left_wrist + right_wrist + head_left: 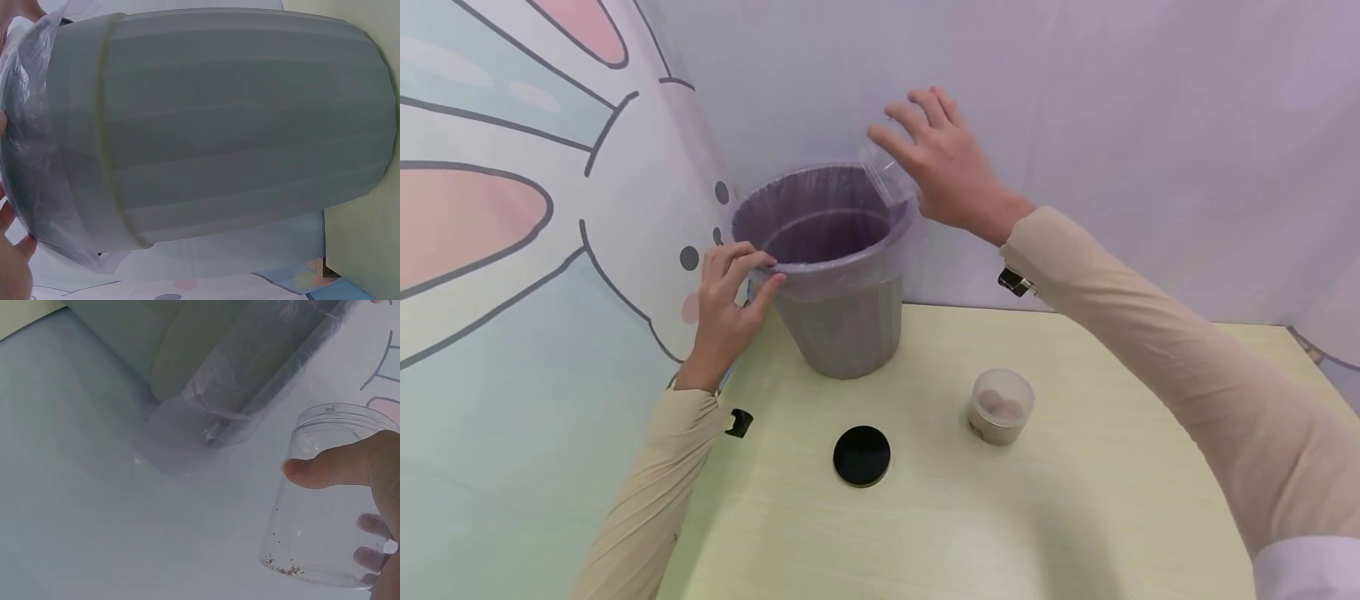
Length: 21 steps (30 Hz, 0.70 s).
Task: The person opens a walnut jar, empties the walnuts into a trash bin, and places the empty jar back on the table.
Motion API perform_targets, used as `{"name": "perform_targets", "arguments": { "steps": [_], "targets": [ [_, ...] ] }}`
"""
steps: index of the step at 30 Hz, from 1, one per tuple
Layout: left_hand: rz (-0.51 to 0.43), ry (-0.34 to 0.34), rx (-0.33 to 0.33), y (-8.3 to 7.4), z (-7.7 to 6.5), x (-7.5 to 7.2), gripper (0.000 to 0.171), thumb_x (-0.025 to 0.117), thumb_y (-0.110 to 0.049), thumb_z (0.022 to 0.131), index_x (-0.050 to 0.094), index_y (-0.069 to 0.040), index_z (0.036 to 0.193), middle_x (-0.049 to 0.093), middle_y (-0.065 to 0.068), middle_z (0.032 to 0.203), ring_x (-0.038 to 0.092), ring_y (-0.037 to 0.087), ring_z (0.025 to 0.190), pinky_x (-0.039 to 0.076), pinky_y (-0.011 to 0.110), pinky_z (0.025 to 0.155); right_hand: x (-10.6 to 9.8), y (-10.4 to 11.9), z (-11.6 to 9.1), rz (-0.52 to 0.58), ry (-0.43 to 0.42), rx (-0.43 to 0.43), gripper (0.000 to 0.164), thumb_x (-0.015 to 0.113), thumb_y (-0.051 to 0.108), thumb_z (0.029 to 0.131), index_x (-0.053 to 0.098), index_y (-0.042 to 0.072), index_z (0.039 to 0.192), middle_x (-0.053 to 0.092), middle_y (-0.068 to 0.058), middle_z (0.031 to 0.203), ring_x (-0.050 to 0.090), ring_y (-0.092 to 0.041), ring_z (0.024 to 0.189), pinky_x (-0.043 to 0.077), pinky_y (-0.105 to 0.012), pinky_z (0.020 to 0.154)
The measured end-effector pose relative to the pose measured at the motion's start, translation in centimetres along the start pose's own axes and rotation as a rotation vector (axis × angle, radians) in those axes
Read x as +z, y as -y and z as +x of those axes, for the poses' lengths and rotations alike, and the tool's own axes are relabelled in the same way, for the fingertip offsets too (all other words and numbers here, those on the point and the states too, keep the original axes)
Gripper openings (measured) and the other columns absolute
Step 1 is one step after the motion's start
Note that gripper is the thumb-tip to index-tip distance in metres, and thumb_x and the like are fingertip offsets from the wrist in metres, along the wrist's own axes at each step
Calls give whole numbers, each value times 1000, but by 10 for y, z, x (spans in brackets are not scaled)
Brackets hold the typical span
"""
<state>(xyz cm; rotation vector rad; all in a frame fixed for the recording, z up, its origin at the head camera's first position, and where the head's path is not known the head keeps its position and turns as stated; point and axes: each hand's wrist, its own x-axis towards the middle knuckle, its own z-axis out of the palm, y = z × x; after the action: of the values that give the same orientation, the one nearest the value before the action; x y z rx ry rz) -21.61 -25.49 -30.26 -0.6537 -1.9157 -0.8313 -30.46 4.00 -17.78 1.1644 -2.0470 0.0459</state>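
Observation:
A grey trash bin [846, 325], lined with a thin clear plastic bag [850, 283], stands upright at the back of the table. My left hand [726, 296] grips its near-left rim, fingers over the edge and thumb outside. Above the bin's right rim, my right hand [951, 167] holds a clear jar [319, 519] without a lid, its mouth tipped toward the bin in the head view. A few brown crumbs [287, 570] cling near the jar's base in the right wrist view. The bag's edge [37, 156] folds over the rim in the left wrist view.
On the pale table [940, 533] lie a round black lid [862, 456] and, to its right, a small clear tub [1000, 408] with brownish round pieces inside. A cartoon-printed wall [625, 275] closes the left side; a plain wall [1112, 167] stands behind.

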Motion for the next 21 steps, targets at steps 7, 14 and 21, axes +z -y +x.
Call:
{"name": "perform_targets", "arguments": {
  "steps": [7, 14, 21],
  "targets": [
    [-3, -3, 1, 0, 1, 0, 26, 77, 6, 70, 66, -2, 93, 57, 18, 100, 45, 38, 101, 32, 44, 93, -1, -3, 0, -41, 9, -42, 59, 51, -9, 72, 48, 5, 129, 47, -24, 130, 38, -45, 121, 22, -51, 108],
    [-12, 17, 7, -3, 1, -1, 25, 77, 3, 72, 67, -4, 95, 57, 17, 101, 45, 37, 101, 32, 44, 92, 2, -1, 1, -114, 57, -97, 65, 62, -7, 70, 46, 6, 132, 44, -25, 132, 36, -46, 125, 18, -50, 110],
    [-9, 29, 6, -4, 1, -1, 23, 75, 1, 76, 67, -4, 97, 57, 16, 104, 45, 35, 103, 32, 43, 92, 8, 7, 2, -120, 68, -162, 63, 59, -11, 70, 46, 7, 130, 44, -25, 134, 33, -46, 128, 9, -46, 113]
  ]
}}
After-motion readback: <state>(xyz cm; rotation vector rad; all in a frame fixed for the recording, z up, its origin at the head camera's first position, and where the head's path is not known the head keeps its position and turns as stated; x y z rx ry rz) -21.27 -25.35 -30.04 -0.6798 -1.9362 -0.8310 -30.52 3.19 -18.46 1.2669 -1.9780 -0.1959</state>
